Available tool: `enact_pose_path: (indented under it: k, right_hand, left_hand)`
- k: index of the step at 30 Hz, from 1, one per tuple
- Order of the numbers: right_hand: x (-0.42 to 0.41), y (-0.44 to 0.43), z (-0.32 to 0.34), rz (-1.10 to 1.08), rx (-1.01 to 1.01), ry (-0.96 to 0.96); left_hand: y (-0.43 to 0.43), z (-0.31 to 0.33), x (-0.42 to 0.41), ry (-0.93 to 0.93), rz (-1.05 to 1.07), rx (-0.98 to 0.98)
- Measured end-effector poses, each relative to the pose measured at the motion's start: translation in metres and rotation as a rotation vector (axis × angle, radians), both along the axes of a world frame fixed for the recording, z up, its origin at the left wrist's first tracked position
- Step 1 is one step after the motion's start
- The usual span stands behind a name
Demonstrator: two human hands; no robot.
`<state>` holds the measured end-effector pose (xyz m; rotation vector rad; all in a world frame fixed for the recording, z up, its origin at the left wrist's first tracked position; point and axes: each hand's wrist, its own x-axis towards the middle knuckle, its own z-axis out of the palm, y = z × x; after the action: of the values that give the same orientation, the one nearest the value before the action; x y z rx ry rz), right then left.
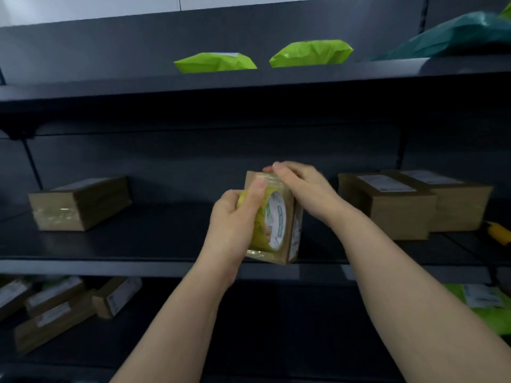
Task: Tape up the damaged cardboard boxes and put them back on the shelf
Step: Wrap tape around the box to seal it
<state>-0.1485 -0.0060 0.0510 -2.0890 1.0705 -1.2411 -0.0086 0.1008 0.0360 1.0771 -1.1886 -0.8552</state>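
Note:
A small cardboard box (290,239) stands on end at the front edge of the middle shelf (138,266). My left hand (235,219) holds a roll of clear yellowish tape (272,217) pressed against the box's near face, thumb on the roll's top. My right hand (301,189) grips the box's top and right side, fingers over the tape strip at the upper edge. Tape also shows along the box's bottom edge.
Another taped box (80,203) lies at the left of the same shelf and two stacked-looking boxes (409,203) at the right, beside a yellow tool (497,232). Green mailer bags (215,62) lie on the upper shelf. Several boxes (55,308) sit on the lower shelf.

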Motion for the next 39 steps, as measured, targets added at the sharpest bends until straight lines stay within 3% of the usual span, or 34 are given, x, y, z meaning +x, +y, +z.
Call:
enact_pose_path:
  k: [6, 13, 18, 21, 39]
  right_hand:
    - [0.006, -0.002, 0.004, 0.012, 0.040, -0.032]
    - [0.009, 0.002, 0.009, 0.003, 0.013, 0.007]
    - [0.008, -0.003, 0.010, -0.011, 0.059, -0.036]
    - [0.008, -0.004, 0.008, -0.002, 0.061, -0.039]
    - [0.004, -0.022, 0.010, -0.043, 0.145, -0.078]
  left_hand:
    - [0.029, -0.051, -0.005, -0.119, 0.060, 0.010]
    - [0.023, -0.052, -0.004, -0.288, 0.137, 0.077]
    - [0.031, -0.082, 0.001, -0.254, -0.050, 0.238]
    - [0.029, -0.105, 0.007, -0.276, 0.033, 0.345]
    - [-0.013, -0.104, -0.003, -0.222, 0.074, 0.407]
